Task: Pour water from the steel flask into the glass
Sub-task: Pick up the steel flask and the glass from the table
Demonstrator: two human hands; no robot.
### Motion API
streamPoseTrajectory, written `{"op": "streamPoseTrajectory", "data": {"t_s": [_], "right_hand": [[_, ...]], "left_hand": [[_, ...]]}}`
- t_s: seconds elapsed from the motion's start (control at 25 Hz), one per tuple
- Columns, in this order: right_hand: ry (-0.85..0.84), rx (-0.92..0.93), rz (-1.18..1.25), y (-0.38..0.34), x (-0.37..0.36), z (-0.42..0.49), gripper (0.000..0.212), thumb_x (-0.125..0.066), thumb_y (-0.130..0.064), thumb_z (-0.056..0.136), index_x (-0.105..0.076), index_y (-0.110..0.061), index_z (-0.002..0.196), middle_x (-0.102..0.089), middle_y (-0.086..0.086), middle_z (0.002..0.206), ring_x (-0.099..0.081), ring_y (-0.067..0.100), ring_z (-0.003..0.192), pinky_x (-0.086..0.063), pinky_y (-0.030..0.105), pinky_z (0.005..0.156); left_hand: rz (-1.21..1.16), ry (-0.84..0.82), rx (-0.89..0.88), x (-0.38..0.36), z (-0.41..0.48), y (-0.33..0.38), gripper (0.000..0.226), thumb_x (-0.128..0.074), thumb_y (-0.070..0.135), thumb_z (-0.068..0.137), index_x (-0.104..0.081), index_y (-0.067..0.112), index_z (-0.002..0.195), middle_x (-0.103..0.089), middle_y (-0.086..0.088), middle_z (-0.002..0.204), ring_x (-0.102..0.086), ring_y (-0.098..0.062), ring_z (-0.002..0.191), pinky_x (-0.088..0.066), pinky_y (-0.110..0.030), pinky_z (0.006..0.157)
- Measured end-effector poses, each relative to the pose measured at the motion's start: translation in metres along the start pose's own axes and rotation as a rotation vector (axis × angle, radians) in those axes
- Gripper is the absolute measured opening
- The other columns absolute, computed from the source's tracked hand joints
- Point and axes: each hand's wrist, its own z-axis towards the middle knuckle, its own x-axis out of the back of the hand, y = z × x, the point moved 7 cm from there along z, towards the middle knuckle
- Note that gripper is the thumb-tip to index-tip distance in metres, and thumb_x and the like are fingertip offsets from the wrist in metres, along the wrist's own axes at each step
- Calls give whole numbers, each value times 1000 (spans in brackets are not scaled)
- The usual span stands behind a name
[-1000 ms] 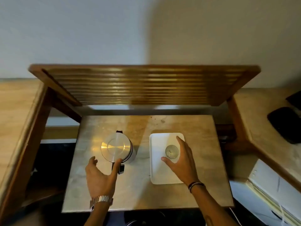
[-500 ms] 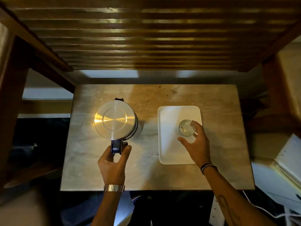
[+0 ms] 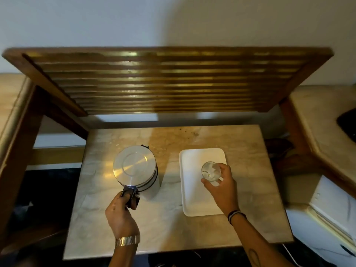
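Note:
The steel flask (image 3: 134,168) stands upright on the left half of the marble table (image 3: 173,232), its shiny round lid facing me and a dark spout at its far side. My left hand (image 3: 120,214) is closed around its dark handle at the near side. A small clear glass (image 3: 211,171) is held in my right hand (image 3: 221,186), fingers wrapped round its base, over the right part of the white rectangular tray (image 3: 192,189). Whether the glass rests on the tray or is lifted slightly, I cannot tell.
A slatted wooden shelf (image 3: 163,79) overhangs the back of the table. Marble counters flank both sides, with a dark object (image 3: 347,122) on the right one. A white appliance (image 3: 327,218) sits low on the right.
My left hand closed fully onto the flask handle. My right hand wrapped round the glass. The view tilted up, showing the wall again.

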Motion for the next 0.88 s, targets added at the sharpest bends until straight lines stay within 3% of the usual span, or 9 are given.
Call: {"op": "streamPoseTrajectory", "data": {"t_s": [0.08,0.16,0.28,0.4,0.52,0.6,0.68,0.76,0.88], "right_hand": [[9,23,2,-18,15,-6,74,-103,-20,72,-55,-50,120,-64,-31,118,-69,2,108,-64,33,89],[4,46,10,-41,34,-15,74,-103,-24,71,-57,-43,125,-68,-24,119,-70,9,107,-65,33,88],[-22,78,13,-92,66,-27,73,-105,-24,69,-59,-42,122,-72,-12,121,-72,11,108,-58,10,82],[-44,196,45,-196,112,-39,70,-105,-18,67,-61,-41,117,-74,-14,120,-71,7,113,-55,1,81],[-120,334,92,-315,159,-47,69,-103,-14,70,-63,-35,122,-74,-11,123,-71,8,115,-59,8,80],[-140,423,110,-395,198,-60,68,-102,-16,72,-63,-35,124,-74,-11,125,-73,9,115,-64,18,87],[-103,541,135,-469,244,-75,64,-101,-22,74,-64,-34,124,-76,-10,123,-75,8,112,-65,29,97],[-83,666,144,-533,284,-92,60,-99,-26,77,-64,-30,125,-77,-9,123,-76,10,112,-65,32,99],[-34,776,190,-608,340,-119,56,-99,-26,77,-66,-30,122,-81,-4,117,-77,17,110,-64,34,97]], "left_hand": [[6,14,-2,3,-9,13,34,-52,11,78,-60,21,46,-47,10,44,-38,-16,51,-24,-40,60],[4,20,29,8,-16,32,35,-53,9,78,-63,17,45,-47,5,40,-39,-19,47,-27,-40,58],[60,-29,169,17,-13,58,57,-53,-3,91,-65,17,39,-50,4,34,-47,-10,36,-43,-27,49],[35,-131,165,8,-14,144,42,-47,-1,105,-60,12,67,-52,3,37,-49,-12,34,-38,-13,36],[21,-167,-24,-9,-23,268,30,-51,5,104,-61,12,77,-59,10,41,-50,-27,59,-43,-17,41],[-26,-150,-186,-22,-37,368,35,-54,2,98,-69,13,69,-65,11,47,-53,-31,72,-48,-26,53],[-56,-215,-359,-40,-62,470,33,-57,7,90,-74,14,62,-68,0,55,-59,-33,71,-50,-33,58],[-94,-261,-384,-52,-89,553,27,-56,24,80,-66,10,60,-62,-10,59,-57,-33,72,-48,-41,63],[-117,-296,-387,-67,-138,666,20,-53,32,70,-51,15,60,-43,-3,58,-41,-24,62,-43,-41,68]]}}
